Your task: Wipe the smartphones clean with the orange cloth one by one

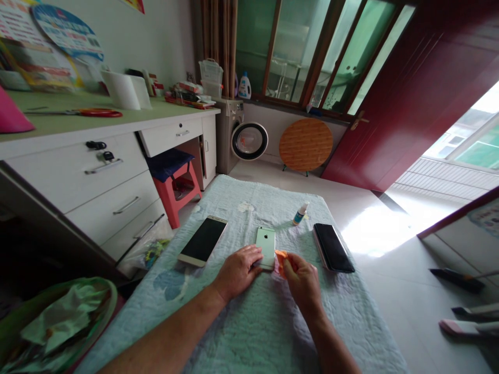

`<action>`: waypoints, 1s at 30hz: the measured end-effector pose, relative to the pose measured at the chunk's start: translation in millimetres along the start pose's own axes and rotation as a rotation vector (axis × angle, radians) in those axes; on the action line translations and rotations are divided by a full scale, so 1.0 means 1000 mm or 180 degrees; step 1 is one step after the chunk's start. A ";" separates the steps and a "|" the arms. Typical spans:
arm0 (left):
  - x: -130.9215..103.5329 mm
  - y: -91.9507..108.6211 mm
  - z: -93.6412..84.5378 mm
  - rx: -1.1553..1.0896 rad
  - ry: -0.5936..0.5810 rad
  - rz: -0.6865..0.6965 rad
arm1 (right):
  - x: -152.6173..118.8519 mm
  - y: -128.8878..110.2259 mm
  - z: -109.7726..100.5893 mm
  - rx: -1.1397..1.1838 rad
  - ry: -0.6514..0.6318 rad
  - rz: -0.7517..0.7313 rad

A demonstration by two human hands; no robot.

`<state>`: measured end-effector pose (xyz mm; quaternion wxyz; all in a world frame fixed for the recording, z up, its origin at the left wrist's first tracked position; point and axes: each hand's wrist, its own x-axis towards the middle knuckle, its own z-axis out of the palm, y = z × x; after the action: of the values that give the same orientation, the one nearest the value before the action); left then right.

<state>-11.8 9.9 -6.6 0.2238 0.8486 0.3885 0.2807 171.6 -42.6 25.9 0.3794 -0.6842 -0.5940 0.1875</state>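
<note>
A silver smartphone (266, 244) lies back up on the cloth-covered table, an apple logo on its upper part. My left hand (242, 267) grips its left side, fingers on the back and thumb by the lower edge. Between the thumb and fingers of my right hand (303, 280) is a small orange cloth (280, 261), beside the phone's right edge. To the left rests a larger gold phone (205, 240) with its dark screen up. A dark phone (333, 248) lies at the right, seemingly on top of another flat thing. Behind them stands a small spray bottle (300, 214).
The table wears a pale quilted cover (249, 322). A waste bin (111, 306) holding crumpled paper stands at the lower left. Beyond are a white desk (105, 182), a red stool (177, 189), a washing machine (228, 140) with its door ajar and a red door (401, 104).
</note>
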 end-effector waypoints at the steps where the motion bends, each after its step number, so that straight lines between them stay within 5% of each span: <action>1: 0.000 0.000 0.000 0.0014 -0.0003 -0.0007 | 0.001 0.000 0.001 0.0007 -0.0061 -0.0019; 30: 0.000 -0.003 0.005 -0.0065 0.0113 0.0009 | 0.000 0.008 0.011 0.0020 -0.0368 -0.0184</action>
<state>-10.8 10.8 -12.1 0.2252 0.8417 0.3883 0.3000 169.1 -39.5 12.7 0.3519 -0.6535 -0.6338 0.2175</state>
